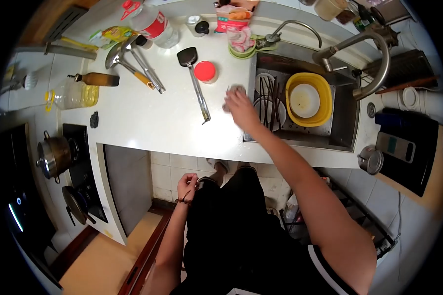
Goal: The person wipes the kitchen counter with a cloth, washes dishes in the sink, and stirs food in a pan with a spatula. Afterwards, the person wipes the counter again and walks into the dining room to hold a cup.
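Observation:
On the white counter [147, 118], just left of the sink, my right hand [241, 107] presses down over a small greyish-brown thing [238, 88]. It looks like a rag or pad, but my fingers cover most of it and blur it. My left hand [186, 187] hangs below the counter beside my thigh, fingers loosely curled, with nothing visible in it. A red-lidded jar [205, 72] stands left of my right hand. Beside the jar lies a black-headed spatula [196, 81] with a metal handle.
The sink [344, 125] holds a yellow basin [327, 93] with a white bowl [305, 100], plus dishes and chopsticks [268, 101]. A faucet [381, 73] arches above. Ladles [117, 58], a large bottle [155, 27] and oil bottles [79, 94] stand left. A pot [52, 156] sits by the stove.

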`<state>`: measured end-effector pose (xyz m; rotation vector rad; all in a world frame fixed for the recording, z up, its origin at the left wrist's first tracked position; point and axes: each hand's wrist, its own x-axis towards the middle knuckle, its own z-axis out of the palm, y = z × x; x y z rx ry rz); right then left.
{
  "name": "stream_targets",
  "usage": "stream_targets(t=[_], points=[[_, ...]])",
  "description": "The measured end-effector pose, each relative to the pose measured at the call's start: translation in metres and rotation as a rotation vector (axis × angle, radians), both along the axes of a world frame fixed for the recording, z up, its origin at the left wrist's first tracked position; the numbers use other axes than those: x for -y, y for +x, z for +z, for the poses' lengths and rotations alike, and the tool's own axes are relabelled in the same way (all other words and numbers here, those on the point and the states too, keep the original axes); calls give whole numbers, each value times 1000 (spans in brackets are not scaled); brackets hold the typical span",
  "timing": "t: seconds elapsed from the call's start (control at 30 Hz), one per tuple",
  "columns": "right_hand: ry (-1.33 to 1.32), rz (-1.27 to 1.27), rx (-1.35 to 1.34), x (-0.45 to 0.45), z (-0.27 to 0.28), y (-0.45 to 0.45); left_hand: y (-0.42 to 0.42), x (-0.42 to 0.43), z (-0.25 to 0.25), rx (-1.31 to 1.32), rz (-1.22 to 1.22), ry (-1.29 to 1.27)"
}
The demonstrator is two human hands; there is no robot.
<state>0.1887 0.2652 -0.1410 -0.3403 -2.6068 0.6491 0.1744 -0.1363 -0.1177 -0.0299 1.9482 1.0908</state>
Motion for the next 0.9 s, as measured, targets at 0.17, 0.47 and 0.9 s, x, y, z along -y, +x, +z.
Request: stream_targets(t=[0.17,0.47,0.9], points=[[-62,44,127,121,9,68,12,36,-6,72,200,-41],[-30,184,220,234,14,-28,-9,96,8,-39,155,-1],[13,119,100,355,-9,-275,-222,292,-22,-2,417,202]])
